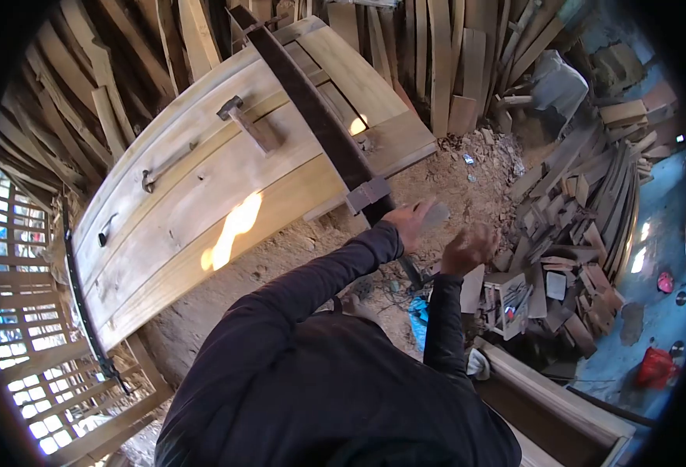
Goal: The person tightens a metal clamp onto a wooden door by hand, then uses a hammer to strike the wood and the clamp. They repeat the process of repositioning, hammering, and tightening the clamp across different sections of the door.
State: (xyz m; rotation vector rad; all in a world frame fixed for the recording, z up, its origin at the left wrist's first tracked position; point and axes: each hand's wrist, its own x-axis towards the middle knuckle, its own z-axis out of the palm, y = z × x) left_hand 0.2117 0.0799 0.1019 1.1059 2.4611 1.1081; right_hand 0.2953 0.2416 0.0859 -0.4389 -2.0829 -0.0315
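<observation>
A long dark metal bar clamp lies across a wooden panel made of joined boards. At the clamp's near end, just past its sliding jaw, my left hand is closed around the bar. A blurred grey shape shows beside its fingers. My right hand is raised to the right of the clamp end, its fingers smeared by motion. A hammer with a wooden handle rests on the panel. A second bar clamp spans the panel's left end.
Rough boards lean along the back. Wood offcuts are heaped at the right, next to a blue floor. A wooden frame stands at lower right. Wood shavings cover the ground. A lattice stands at left.
</observation>
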